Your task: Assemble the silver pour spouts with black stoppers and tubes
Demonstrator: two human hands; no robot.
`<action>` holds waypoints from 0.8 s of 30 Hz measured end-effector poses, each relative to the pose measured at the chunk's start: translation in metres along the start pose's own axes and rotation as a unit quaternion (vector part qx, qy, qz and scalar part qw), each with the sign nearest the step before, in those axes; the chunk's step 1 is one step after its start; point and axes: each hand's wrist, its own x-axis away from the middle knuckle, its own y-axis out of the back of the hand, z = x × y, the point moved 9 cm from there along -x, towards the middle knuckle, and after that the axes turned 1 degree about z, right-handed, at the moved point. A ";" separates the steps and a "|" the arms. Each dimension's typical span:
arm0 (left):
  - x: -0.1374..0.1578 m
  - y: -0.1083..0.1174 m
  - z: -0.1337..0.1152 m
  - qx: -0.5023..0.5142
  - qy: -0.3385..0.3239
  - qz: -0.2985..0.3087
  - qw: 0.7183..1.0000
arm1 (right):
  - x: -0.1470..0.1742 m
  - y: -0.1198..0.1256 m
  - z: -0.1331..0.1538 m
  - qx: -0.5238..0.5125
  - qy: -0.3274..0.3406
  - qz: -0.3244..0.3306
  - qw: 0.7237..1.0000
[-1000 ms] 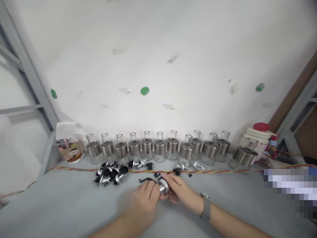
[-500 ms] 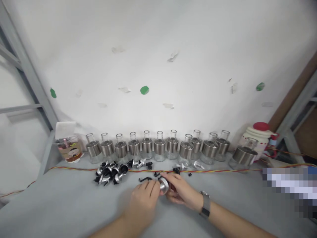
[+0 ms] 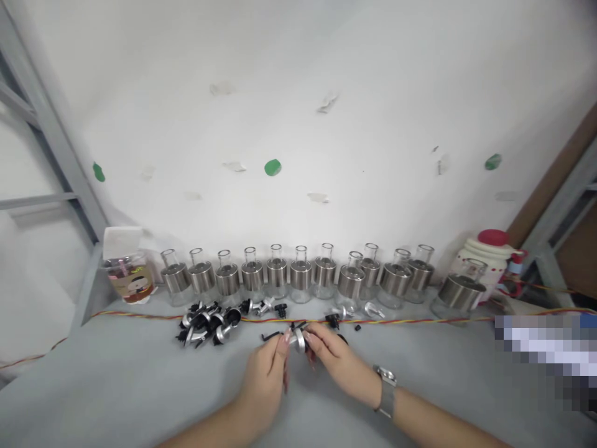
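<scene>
Low in the middle, my left hand (image 3: 267, 373) and my right hand (image 3: 338, 358) meet around a silver-and-black bottle pourer (image 3: 300, 340). My left fingers pinch its narrow silver end, while my right fingers and thumb close on the side past its wide silver collar. Fingers hide part of it. Small black bent pieces (image 3: 270, 337) lie on the table just beyond my left fingertips. To the left sits a heap of similar silver-and-black pourers (image 3: 209, 325). A black cap-like piece (image 3: 333, 320) lies behind my right hand.
Glass bottles with steel sleeves (image 3: 301, 274) stand in a row along the wall. A red-and-yellow twisted wire (image 3: 401, 321) crosses the grey table (image 3: 121, 379). A plastic cup (image 3: 130, 280) stands far left, a white jug with a red lid (image 3: 489, 255) far right.
The bottle pourer has turned and shifted slightly left and away from me. My left hand has gone from wrapping over it to pinching its narrow end; my right wrist has rolled.
</scene>
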 end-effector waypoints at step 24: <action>0.011 -0.007 -0.040 -0.194 -0.226 0.013 0.954 | 0.011 0.005 0.024 0.191 0.095 -0.086 0.973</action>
